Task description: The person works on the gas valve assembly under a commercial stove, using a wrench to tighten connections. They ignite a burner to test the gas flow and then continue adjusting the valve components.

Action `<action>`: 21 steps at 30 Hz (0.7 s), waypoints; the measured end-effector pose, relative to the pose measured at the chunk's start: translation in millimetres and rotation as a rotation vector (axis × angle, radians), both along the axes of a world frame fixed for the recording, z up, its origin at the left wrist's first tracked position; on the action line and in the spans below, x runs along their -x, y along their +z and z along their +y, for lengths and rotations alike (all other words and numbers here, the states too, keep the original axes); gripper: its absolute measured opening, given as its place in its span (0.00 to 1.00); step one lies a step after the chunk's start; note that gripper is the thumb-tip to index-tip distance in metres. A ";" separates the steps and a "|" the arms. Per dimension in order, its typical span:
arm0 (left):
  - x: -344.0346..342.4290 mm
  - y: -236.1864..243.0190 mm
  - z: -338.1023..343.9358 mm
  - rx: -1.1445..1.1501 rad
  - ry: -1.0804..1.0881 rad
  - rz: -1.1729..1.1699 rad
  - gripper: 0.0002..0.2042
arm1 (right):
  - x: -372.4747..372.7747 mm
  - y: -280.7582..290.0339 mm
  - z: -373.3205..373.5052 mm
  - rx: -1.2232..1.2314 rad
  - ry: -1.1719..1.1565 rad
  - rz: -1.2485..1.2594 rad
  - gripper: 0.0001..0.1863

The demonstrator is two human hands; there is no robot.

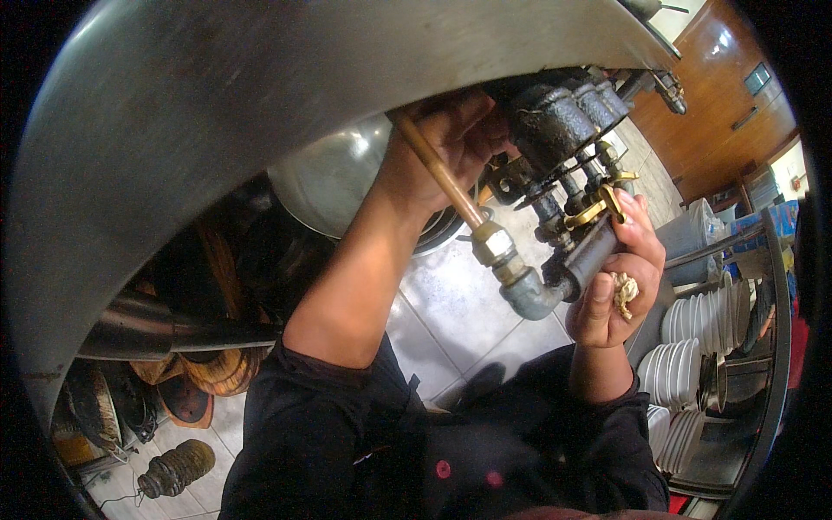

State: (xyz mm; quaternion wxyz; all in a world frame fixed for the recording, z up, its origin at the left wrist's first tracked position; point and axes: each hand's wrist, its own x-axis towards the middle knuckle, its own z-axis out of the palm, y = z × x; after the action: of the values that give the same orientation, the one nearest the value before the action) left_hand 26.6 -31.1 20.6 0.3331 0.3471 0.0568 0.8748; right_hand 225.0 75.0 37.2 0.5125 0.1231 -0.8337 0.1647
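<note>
Valve manifold (593, 253) being handled.
Right hand (637, 253) is touching brass valve lever (614, 205), holding crumpled wad (624, 295); left hand (461, 137) is sitting behind copper pipe (440, 173), grip unclear.

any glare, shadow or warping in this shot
Head view: the steel panel bows with fisheye distortion; head view: bright light washes out part of the tiled floor, and glare spots the wooden door; head view: the left hand is shaded, the right hand better lit.

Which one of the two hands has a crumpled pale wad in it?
The right hand, beside the brass valve handles: its curled fingers hold the wad. The left hand, behind the copper-coloured pipe, shows none.
</note>
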 end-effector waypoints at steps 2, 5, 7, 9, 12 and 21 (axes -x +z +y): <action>1.2 -1.9 0.4 0.019 -0.003 -0.011 0.05 | -0.2 -0.3 -0.1 0.009 0.001 -0.003 0.15; -0.1 -2.4 0.0 0.085 0.013 -0.038 0.05 | -0.7 -1.3 0.1 0.006 0.003 -0.003 0.15; -1.1 -2.8 -0.4 0.074 0.007 -0.052 0.05 | -1.2 -2.1 1.1 0.002 0.004 -0.004 0.15; -1.8 -2.9 -0.6 0.083 0.036 -0.029 0.05 | -2.4 -1.2 0.1 -0.002 -0.006 -0.011 0.16; 1.2 -6.9 -1.7 0.149 0.199 0.134 0.09 | -5.9 11.1 -3.3 -0.005 0.026 -0.042 0.16; 32.5 -24.5 -3.7 0.166 0.281 0.149 0.11 | -0.5 112.2 -16.4 0.009 -0.042 -0.490 0.09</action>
State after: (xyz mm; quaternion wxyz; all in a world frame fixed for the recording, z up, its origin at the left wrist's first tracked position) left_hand -5.8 -34.9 -3.8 0.2300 0.3709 0.2015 0.8769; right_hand 225.5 58.6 149.4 0.2988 0.0598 -0.9348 0.1827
